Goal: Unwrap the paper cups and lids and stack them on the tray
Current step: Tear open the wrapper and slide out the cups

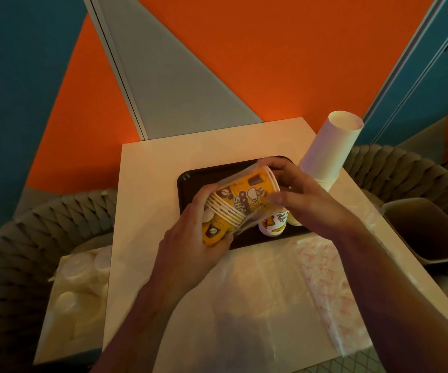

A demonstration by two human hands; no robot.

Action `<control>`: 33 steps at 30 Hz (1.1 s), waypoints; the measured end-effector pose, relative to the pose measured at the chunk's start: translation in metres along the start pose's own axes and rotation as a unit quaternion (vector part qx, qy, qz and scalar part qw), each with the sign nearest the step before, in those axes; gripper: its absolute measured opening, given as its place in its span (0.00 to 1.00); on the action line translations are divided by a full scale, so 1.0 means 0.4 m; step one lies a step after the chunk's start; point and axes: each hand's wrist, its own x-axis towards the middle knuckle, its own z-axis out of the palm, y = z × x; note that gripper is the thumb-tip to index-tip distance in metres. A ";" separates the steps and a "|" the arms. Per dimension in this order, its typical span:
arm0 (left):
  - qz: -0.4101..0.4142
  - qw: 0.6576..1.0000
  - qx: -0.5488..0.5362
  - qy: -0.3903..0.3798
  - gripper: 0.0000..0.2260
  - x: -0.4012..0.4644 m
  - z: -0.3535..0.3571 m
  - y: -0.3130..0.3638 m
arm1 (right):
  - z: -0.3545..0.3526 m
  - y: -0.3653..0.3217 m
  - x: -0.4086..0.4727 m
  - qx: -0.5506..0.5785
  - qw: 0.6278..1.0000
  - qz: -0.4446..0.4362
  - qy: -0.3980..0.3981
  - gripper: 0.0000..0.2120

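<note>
Hands gripped wrapped yellow paper cups over the black tray: left hand steadying, right hand pinching film, best peeled gently.

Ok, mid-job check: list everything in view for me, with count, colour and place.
wrapped cup stack: one, yellow printed, in clear film, held tilted over the tray
tray: one, black, table centre
loose cup: one seen, yellow and white, on the tray
white cup stack: one, upside down, right of the tray
plastic wrap: clear, some red print, near table edge
bagged lids: several, white, left seat
table: one, white
chairs: two, grey woven
hands: left grips the stack; right pinches its film
</note>
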 end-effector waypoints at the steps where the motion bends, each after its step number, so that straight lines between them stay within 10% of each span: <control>1: 0.000 1.000 -0.001 0.000 0.40 0.001 -0.001 0.000 | -0.003 -0.001 0.001 -0.019 1.000 0.006 -0.013 0.29; 20: 0.000 0.998 -0.056 0.011 0.45 0.019 0.011 0.009 | -0.012 -0.010 0.012 -0.242 0.967 0.073 -0.040 0.39; 33: -0.010 0.997 -0.075 0.024 0.43 0.024 0.005 0.003 | -0.017 0.053 -0.001 -0.088 0.993 0.016 0.073 0.47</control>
